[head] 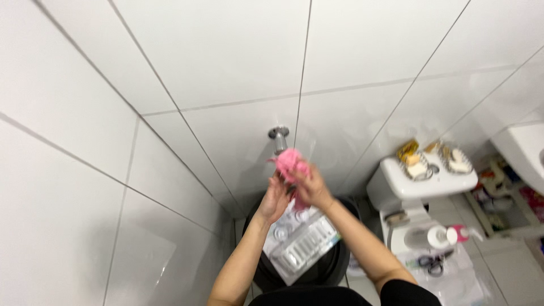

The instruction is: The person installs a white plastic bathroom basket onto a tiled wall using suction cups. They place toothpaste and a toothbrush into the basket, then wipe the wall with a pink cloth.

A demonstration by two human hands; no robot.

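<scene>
Both hands meet in front of a white tiled wall, working a pink mesh sponge [290, 161] between them. The right hand [313, 190] has its fingers curled and pressed around the lower right of the sponge; the left hand [276, 198] cups it from below and left, fingers partly spread against it. The sponge sits just above and between the fingers, bunched and ruffled. It looks soft, light and springy, likely to squash and slip when wet, so a full-palm squeeze around the middle seems the surest hold. Just above the fingers, a chrome tap [279, 137] juts from the wall, touching or nearly touching the sponge's top. Directly below the hands is a black round bin [334, 266] with clear plastic packaging [303, 243] lying across it. Well to the right of the fingers stands a white toilet tank [422, 178] carrying soap dishes, with a white pump bottle [433, 237] and scissors [432, 263] lower down
</scene>
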